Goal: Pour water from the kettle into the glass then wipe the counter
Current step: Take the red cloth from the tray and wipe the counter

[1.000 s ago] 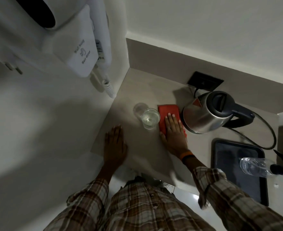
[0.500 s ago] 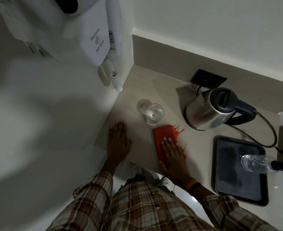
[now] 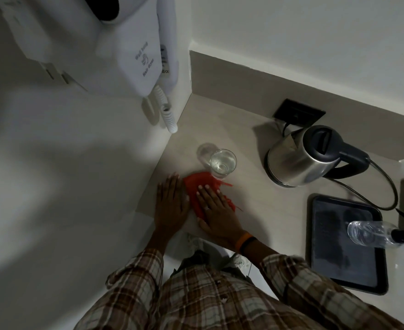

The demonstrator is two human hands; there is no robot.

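Observation:
A clear glass [image 3: 222, 162] holding water stands on the beige counter [image 3: 255, 210]. To its right a steel kettle [image 3: 298, 160] with a black lid and handle sits upright, its cord running to a wall socket. Just in front of the glass lies a red cloth [image 3: 197, 185]. My right hand [image 3: 216, 210] presses flat on the cloth, fingers spread. My left hand [image 3: 171, 206] rests flat on the counter beside the cloth's left edge, holding nothing.
A black tray [image 3: 327, 265] at the right carries a lying clear spray bottle [image 3: 372, 232]. A white wall-mounted hair dryer [image 3: 134, 51] with a coiled cord hangs at upper left. A wall borders the counter's left side; the front edge is at my wrists.
My right hand has dragged the red cloth from beside the kettle toward me, then left, to just in front of the glass beside my left hand. The left hand has stayed put.

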